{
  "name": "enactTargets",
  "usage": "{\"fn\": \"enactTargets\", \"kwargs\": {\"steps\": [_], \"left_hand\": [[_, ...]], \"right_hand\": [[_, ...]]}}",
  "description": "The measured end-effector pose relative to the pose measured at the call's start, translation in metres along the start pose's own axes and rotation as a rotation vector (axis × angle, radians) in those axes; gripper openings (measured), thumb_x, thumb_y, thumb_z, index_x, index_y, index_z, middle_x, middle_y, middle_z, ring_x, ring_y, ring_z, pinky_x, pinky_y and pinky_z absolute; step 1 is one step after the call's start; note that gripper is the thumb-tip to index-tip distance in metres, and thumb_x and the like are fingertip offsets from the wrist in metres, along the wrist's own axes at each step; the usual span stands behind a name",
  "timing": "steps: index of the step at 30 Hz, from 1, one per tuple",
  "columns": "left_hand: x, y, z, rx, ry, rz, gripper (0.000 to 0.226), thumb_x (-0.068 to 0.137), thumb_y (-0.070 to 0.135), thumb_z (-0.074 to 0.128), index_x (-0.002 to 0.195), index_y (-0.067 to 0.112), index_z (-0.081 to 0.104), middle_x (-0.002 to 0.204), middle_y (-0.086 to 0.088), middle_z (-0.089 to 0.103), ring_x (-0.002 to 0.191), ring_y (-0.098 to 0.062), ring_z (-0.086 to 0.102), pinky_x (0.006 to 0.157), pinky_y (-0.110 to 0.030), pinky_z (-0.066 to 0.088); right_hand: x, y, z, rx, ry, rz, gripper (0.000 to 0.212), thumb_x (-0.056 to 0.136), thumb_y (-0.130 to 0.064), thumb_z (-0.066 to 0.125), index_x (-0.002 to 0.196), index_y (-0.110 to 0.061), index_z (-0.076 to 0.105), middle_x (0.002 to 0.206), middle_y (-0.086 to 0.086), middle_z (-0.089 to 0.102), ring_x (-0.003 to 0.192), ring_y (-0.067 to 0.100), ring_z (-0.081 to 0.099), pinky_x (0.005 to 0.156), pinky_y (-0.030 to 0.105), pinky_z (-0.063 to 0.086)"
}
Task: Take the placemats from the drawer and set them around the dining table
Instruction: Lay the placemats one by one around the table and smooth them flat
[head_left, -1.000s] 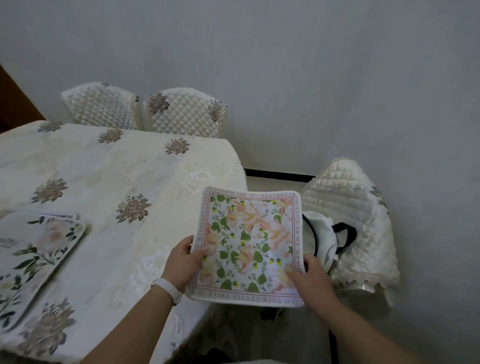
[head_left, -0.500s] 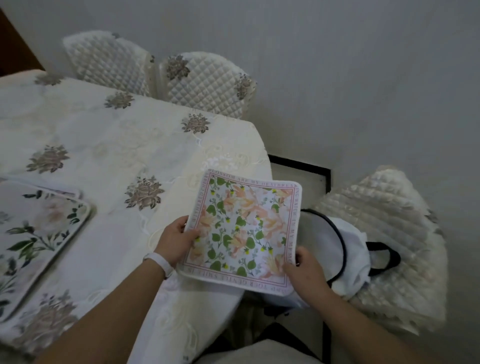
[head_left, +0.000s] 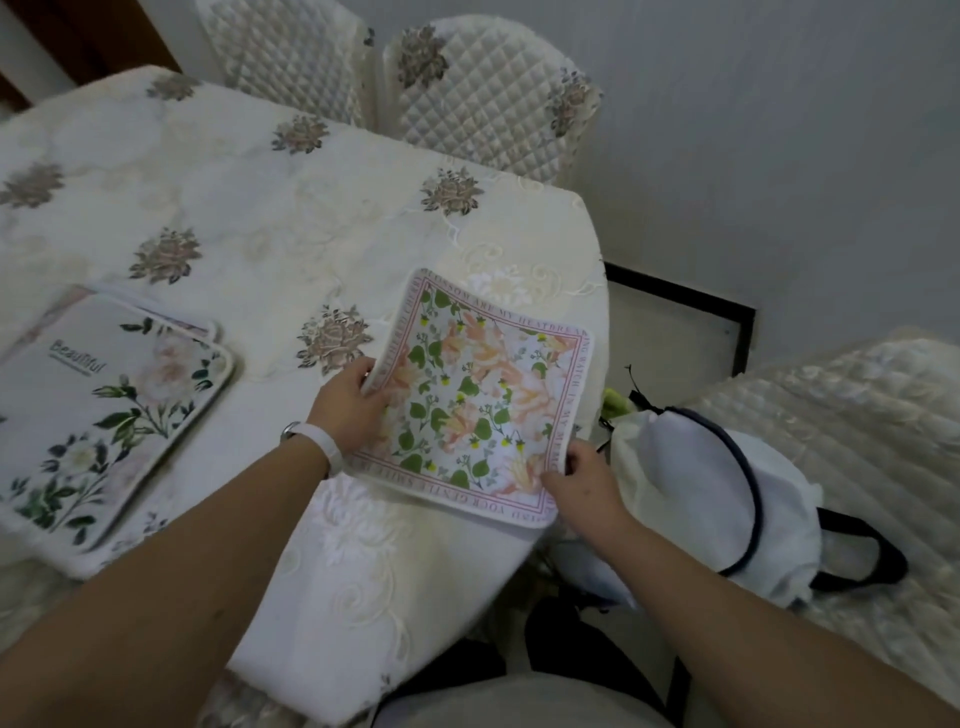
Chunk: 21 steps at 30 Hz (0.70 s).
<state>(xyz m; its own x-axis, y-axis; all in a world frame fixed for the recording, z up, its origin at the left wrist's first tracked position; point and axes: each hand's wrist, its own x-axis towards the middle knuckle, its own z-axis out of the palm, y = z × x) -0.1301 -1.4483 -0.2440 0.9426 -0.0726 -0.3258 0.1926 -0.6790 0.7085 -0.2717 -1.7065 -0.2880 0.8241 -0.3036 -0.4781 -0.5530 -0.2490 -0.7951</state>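
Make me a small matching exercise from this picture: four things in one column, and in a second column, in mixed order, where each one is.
Things:
1. pink-bordered placemat
2. placemat with the word Beautiful
3. white bag with dark trim
4. white wristband

Places:
A. on the chair at the right
B. on the left wrist
C. held by both hands over the right end of the table
D. lying flat on the tablecloth at the left

Pairs: 1-C, 2-D, 3-A, 4-B

The left hand grips one edge of the held placemat and the right hand grips its near corner.
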Motion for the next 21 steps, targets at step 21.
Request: {"fn": "enactTargets", "kwargs": {"steps": [21], "left_hand": [[0.044, -0.039, 0.014, 0.001, 0.115, -0.061, 0.056, 0.087, 0.025, 0.063, 0.14, 0.024, 0.043, 0.134, -0.002, 0.047, 0.115, -0.022, 0.053, 0.095, -0.044, 0.049]], "right_hand": [[0.029, 0.006, 0.005, -0.114, 0.011, 0.183, 0.012, 0.085, -0.022, 0.064, 0.094, -0.02, 0.057, 0.091, -0.002, 0.067, 0.082, 0.02, 0.067, 0.071, 0.043, 0.058]]}}
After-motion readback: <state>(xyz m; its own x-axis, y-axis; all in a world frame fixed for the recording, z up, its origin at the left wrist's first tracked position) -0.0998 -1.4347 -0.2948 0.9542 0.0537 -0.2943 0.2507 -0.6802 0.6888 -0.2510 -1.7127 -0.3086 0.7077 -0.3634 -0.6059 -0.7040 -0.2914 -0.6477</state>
